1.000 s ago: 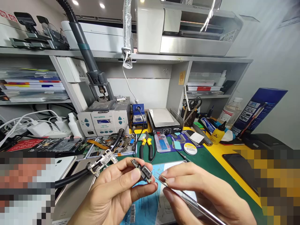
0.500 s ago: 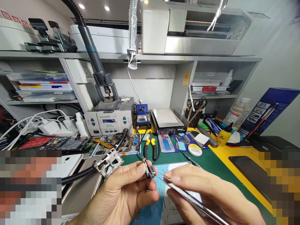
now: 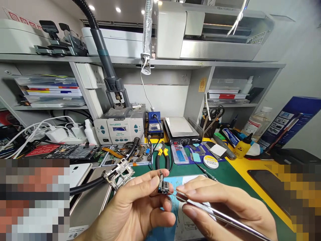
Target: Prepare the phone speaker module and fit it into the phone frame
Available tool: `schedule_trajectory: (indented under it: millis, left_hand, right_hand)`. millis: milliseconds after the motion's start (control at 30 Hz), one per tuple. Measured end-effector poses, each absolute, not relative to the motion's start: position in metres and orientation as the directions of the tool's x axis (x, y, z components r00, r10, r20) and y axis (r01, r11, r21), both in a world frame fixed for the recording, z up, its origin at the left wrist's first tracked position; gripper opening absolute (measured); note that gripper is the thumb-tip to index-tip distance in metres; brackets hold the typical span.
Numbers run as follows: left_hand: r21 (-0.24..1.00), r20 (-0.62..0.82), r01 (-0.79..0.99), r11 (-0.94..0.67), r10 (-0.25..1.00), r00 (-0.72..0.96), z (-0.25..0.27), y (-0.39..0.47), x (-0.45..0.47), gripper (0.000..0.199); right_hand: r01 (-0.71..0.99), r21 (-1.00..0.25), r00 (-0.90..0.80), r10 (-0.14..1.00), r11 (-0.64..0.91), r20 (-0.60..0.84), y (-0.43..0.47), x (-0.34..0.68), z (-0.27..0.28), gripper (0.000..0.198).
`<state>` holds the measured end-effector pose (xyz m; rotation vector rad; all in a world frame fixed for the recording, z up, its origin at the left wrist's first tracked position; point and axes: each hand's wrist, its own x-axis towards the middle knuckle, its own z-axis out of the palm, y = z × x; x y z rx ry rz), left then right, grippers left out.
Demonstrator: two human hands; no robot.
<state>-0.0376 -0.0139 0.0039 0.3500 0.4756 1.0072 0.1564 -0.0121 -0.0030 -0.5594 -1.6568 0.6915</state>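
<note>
Pinched between the thumb and fingers of my left hand (image 3: 140, 201) is a small dark electronic part (image 3: 164, 184) with a metal-framed end, too small to name exactly. My right hand (image 3: 223, 204) grips a pair of silver tweezers (image 3: 218, 213), whose fine tips point left and reach the lower right edge of the part; whether they touch it I cannot tell. Beneath both hands lies a blue and white sheet (image 3: 184, 214) on the green mat (image 3: 228, 174). A bare circuit board frame (image 3: 119, 174) sits just left of my left hand, over a black cable.
Behind my hands are yellow-black pliers (image 3: 163, 157), a tray (image 3: 130, 154) of small parts, a hot-air station (image 3: 120, 127) and a heating plate (image 3: 182, 130). A yellow bottle (image 3: 242, 147) stands at right, near a dark phone (image 3: 271, 190). Phones lie at left.
The part in my left hand has turned more upright. The tweezers have swung to a flatter angle, their tips close at the part's lower edge. The whole view has shifted slightly.
</note>
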Motion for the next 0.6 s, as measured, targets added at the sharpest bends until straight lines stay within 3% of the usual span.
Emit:
schedule_trajectory:
  millis: [600]
  left_hand:
    - [0.514,-0.206,-0.696,0.501,0.86,0.466,0.004,-0.0143,-0.0355,0.018]
  right_hand:
    - [-0.144,-0.796,-0.281,0.747,0.588,0.602,-0.01,0.1578,-0.0046,0.045]
